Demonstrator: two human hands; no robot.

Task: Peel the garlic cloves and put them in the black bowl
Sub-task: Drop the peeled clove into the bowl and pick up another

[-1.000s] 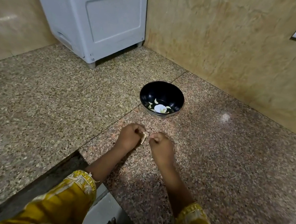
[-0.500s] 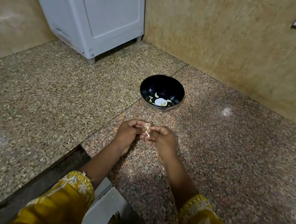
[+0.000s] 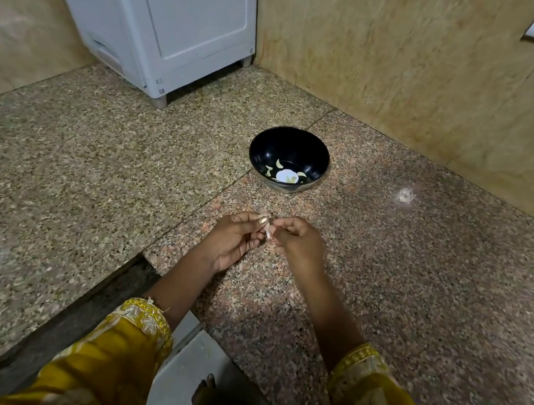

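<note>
Pinching clove (image 3: 267,231) in left hand (image 3: 236,239) to steady it, nipping its skin with right hand (image 3: 299,245) to strip it; working low over counter (image 3: 418,294) near bowl (image 3: 288,141), probably for a short drop beside peeled cloves (image 3: 279,163) inside

Left hand (image 3: 234,239) now palm-up around garlic clove (image 3: 268,231)

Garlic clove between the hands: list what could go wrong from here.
1. The garlic clove is small and pinched only by fingertips of the left hand and right hand; it could slip onto the counter.
2. Loose skin could ride along into the black bowl among the peeled cloves.
</note>
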